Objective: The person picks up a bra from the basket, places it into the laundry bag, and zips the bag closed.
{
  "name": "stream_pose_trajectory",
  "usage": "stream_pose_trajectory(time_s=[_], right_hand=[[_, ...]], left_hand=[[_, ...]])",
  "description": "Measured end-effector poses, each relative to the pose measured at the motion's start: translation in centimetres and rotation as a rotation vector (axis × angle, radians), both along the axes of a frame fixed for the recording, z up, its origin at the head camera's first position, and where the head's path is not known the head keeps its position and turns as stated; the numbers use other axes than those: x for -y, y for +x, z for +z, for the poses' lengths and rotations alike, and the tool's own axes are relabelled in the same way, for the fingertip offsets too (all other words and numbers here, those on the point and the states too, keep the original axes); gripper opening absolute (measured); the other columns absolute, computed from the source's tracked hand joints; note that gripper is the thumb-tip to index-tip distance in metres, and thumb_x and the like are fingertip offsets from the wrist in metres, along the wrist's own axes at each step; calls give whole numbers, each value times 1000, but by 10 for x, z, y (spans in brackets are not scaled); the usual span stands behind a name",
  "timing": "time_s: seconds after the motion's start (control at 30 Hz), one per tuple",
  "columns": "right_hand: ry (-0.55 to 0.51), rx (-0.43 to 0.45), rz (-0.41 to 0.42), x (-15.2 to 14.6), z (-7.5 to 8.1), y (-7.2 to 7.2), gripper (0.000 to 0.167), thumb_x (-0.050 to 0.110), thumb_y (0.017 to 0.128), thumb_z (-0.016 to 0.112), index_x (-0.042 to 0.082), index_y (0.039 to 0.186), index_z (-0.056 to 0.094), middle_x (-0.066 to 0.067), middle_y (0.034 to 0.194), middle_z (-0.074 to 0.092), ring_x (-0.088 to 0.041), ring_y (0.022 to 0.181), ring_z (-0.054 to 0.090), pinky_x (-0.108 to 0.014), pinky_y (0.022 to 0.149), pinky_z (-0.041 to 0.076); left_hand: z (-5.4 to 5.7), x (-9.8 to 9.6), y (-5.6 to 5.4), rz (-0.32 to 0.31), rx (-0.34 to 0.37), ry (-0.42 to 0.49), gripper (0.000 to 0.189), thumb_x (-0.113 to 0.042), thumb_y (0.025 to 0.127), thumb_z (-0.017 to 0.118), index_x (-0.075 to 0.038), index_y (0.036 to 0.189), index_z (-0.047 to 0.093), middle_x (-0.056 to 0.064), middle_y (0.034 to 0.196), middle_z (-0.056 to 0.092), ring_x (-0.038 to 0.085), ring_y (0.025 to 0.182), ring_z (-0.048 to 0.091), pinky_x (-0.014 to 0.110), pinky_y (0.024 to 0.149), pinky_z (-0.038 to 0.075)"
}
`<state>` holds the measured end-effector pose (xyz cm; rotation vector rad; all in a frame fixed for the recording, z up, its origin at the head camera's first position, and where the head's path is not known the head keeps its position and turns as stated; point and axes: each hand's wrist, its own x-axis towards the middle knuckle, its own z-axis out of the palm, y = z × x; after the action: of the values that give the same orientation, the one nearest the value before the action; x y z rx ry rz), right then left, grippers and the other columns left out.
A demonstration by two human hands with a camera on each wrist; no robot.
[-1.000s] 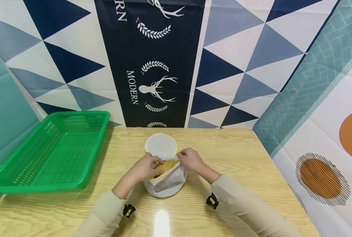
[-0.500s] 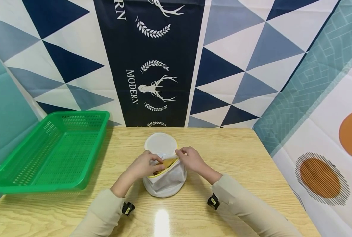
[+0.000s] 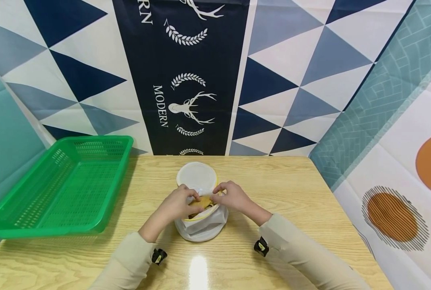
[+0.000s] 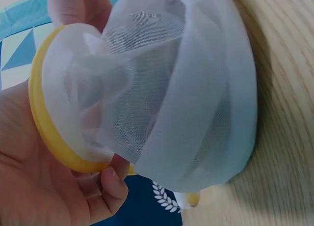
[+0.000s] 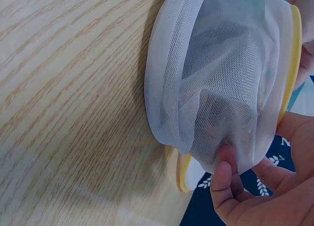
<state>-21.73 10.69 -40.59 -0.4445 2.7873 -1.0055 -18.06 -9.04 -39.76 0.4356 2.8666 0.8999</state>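
Note:
A white mesh laundry bag with a yellow zip edge stands upright on the table, its round lid folded back behind it. Something yellow-brown shows inside the mouth; its kind is not clear. My left hand holds the left side of the mouth, fingers curled over the yellow rim. On the right side, my right hand pinches the rim. In the right wrist view its fingers press the outer mesh while its thumb lies at the yellow edge.
A green plastic basket stands at the table's left side. The light wood table meets a patterned cloth wall at the back. Another patterned cloth hangs along the right.
My right hand's fingertips have moved slightly left and down over the bag's mouth. The right part of the rim has shifted with them. The left hand stays almost in place.

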Motion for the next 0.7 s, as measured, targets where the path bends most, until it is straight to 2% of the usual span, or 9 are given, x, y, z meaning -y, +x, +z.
stream_pose_trajectory(time_s=[0.2, 0.3, 0.47, 0.7], right_hand=[[-15, -40, 14, 0, -1, 2, 16, 26, 80, 72, 14, 91, 70, -8, 107, 61, -21, 95, 56, -34, 77, 48], [-25, -65, 65, 0, 0, 3, 11, 22, 81, 72, 15, 90, 71, -6, 105, 62, -18, 86, 55, -31, 72, 47], [-28, -57, 142, -3, 0, 4, 10, 23, 84, 70, 15, 90, 71, -3, 96, 63, -12, 72, 48, -24, 62, 41], [-26, -50, 185, -4, -1, 2, 16, 26, 81, 72, 13, 91, 71, -1, 93, 65, -12, 74, 51, -22, 63, 42]], left_hand=[[1, -2, -1, -22, 2, 54, 25, -30, 80, 74, -16, 99, 70, 7, 100, 58, 20, 86, 55, 34, 74, 46], [0, -4, -2, -27, 0, 33, 27, -31, 79, 74, -16, 101, 71, 7, 100, 59, 19, 85, 55, 33, 71, 46], [-2, -4, -4, -27, 6, 17, 28, -31, 78, 75, -17, 101, 71, 4, 99, 61, 17, 86, 56, 32, 72, 46], [-4, -4, -6, -52, -11, 23, 24, -31, 81, 73, -16, 100, 72, 1, 96, 65, 17, 90, 59, 33, 76, 48]])
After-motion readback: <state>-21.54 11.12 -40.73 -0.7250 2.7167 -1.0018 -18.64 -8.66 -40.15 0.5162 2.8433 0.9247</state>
